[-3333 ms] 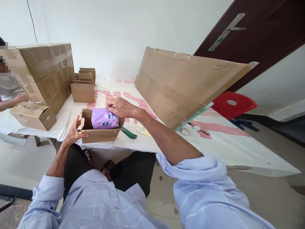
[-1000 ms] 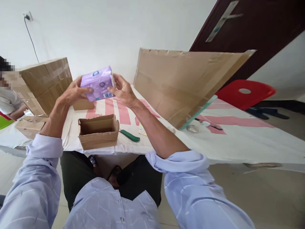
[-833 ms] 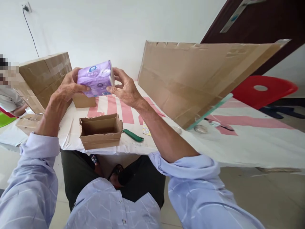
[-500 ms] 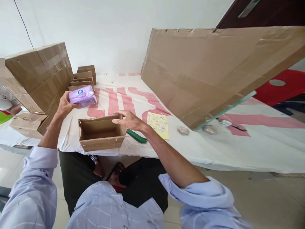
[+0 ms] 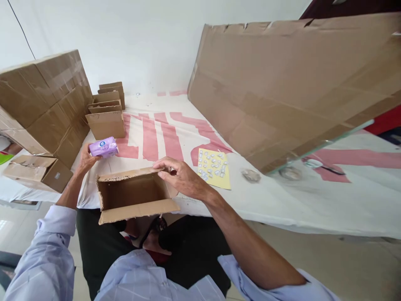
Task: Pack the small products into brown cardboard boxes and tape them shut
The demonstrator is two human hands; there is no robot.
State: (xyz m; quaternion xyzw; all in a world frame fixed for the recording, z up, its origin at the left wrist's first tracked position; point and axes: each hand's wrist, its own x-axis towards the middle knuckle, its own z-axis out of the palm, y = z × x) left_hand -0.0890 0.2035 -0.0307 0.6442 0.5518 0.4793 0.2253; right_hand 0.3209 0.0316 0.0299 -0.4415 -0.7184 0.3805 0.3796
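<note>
Packet (image 5: 105,146) lies in left fingers (image 5: 93,158), carton (image 5: 139,210) against right fingers (image 5: 165,162).

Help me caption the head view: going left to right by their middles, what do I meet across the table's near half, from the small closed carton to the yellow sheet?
Small closed carton, left hand, purple packet, open cardboard box, right hand, yellow sheet.

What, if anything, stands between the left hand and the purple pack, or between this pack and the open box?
Nothing visible separates the left hand from the purple pack: it grips the left end. Toward the open box, only that box's far edge stands between; the right hand grips it farther right.
</note>
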